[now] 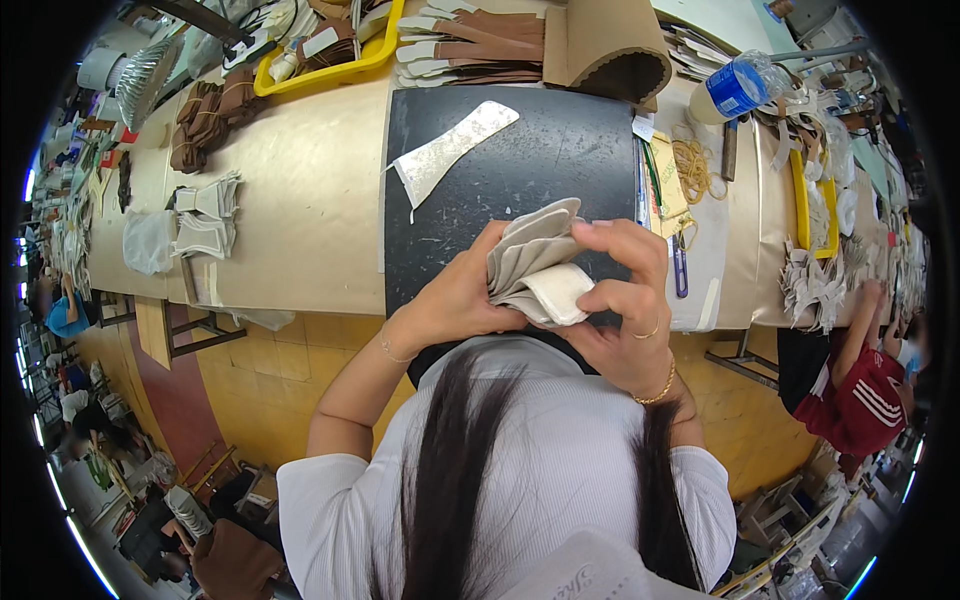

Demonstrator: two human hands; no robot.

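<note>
- Both hands hold a small stack of beige fabric pieces just above the near edge of the black cutting mat, close to the person's chest.
- Left hand: fingers curl under and behind the stack, closed on it as a support.
- Right hand: thumb and fingers pinch the top and the white underside piece, closed on the same stack.
- Judged step: fanning or squaring the pieces. It goes best with the left hand as a steady cradle while the right thumb slides one layer at a time, edges kept aligned.
- A single patterned cut piece lies on the mat, well apart from the stack.
- Open room: the bare mat ahead is the widest free surface.
- Edges: the table's near edge runs just under the hands; blue-handled snips and rubber bands lie to the right, a pile of grey pieces to the left.
</note>
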